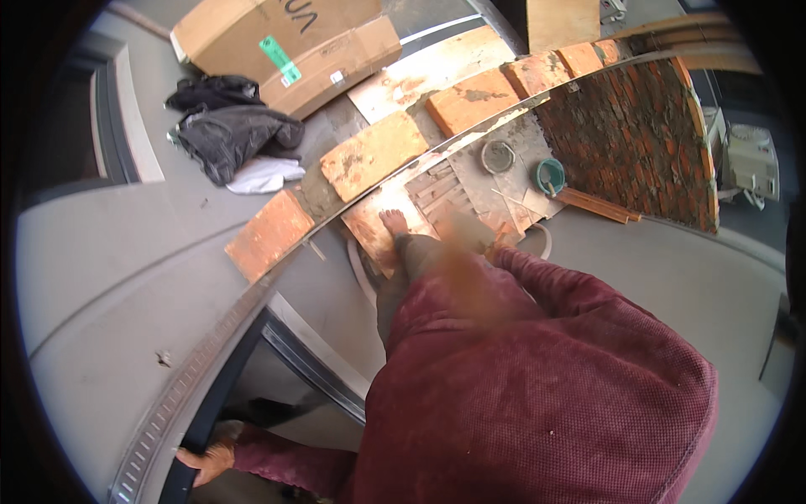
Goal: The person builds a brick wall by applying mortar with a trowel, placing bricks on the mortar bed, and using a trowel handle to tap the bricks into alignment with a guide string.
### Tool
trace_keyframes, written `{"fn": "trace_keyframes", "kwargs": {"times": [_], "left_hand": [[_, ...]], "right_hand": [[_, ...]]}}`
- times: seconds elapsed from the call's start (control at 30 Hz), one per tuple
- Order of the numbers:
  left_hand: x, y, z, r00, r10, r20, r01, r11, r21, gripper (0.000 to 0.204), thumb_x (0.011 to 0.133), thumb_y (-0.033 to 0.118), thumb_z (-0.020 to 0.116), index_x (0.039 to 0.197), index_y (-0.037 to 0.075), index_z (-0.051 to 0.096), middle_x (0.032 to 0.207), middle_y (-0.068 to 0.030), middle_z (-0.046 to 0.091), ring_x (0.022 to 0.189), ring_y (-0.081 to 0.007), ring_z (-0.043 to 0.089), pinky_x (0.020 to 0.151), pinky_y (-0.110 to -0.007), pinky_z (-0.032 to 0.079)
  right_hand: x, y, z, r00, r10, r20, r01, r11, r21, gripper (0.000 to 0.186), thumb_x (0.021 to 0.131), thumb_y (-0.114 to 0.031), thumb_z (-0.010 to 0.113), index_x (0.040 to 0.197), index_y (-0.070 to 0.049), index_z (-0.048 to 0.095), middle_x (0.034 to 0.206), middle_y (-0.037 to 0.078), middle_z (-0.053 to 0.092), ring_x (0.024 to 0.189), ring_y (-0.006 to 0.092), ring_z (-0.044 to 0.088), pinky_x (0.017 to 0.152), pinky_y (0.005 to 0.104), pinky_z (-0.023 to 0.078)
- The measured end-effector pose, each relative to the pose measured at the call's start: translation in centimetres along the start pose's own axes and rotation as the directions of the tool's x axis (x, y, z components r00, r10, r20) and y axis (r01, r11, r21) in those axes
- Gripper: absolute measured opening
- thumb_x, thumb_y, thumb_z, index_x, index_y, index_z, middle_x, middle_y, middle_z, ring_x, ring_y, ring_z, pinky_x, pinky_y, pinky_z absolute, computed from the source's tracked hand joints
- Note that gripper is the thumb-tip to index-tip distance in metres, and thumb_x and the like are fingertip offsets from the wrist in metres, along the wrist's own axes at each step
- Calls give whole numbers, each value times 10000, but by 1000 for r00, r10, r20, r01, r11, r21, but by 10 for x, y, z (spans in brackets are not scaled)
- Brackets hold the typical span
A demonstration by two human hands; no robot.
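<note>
At the lower left, my left hand (211, 462) grips the edge of a dark frame (178, 470), thumb and fingers around it. My right arm bends forward in a maroon sleeve. Only part of my right hand (495, 249) shows, in front of my body, beside a blurred tan shape (460, 252); its fingers and anything in them cannot be made out. Ahead of me a row of orange bricks (374, 155) with grey mortar between them curves across the top of a wall. My bare foot (393, 222) stands on a wooden board (369, 231) below it.
Two buckets, one grey (498, 156) and one green (549, 176), stand on a mortar-smeared board. Wooden planks (598, 204) lie to their right, near a mortar-smeared brick wall (630, 134). Beyond the brick row are a cardboard box (294, 59) and dark bags (231, 139).
</note>
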State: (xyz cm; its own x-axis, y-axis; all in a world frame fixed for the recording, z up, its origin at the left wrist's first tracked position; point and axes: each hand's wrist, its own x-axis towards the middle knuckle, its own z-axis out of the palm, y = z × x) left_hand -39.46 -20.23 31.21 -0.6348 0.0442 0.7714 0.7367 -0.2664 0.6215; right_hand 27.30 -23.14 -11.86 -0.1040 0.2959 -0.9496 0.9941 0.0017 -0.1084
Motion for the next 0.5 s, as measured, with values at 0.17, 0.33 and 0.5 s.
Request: {"fn": "trace_keyframes", "kwargs": {"times": [0.17, 0.33, 0.5], "left_hand": [[13, -24, -28, 999, -36, 18, 37, 999, -2, 421, 652, 16, 769, 1031, -71, 608, 993, -189, 644, 864, -285, 659, 759, -434, 577], [15, -36, -43, 999, -46, 14, 45, 996, 80, 210, 737, 40, 714, 917, -63, 685, 1101, -243, 638, 915, -271, 658, 841, -437, 555], [-24, -26, -79, 986, -157, 63, 132, 948, 289, 438, 848, 177, 679, 1152, -87, 508, 1054, -137, 584, 935, -187, 563, 876, -314, 498]], "right_hand": [[-21, 30, -15, 964, -212, 162, 267, 766, -585, 370, 894, -330, 504, 1092, -51, 646, 1085, 166, 637, 1027, 306, 627, 867, 422, 506], [-48, -9, -86, 1000, -4, 23, 14, 893, -450, 384, 836, -274, 538, 1108, -31, 659, 1192, 179, 630, 1097, 314, 627, 899, 419, 512], [-61, -66, -140, 986, -135, -95, 77, 886, -457, 523, 797, -224, 588, 1299, -96, 510, 1218, 167, 621, 1119, 353, 605, 927, 437, 502]]}}
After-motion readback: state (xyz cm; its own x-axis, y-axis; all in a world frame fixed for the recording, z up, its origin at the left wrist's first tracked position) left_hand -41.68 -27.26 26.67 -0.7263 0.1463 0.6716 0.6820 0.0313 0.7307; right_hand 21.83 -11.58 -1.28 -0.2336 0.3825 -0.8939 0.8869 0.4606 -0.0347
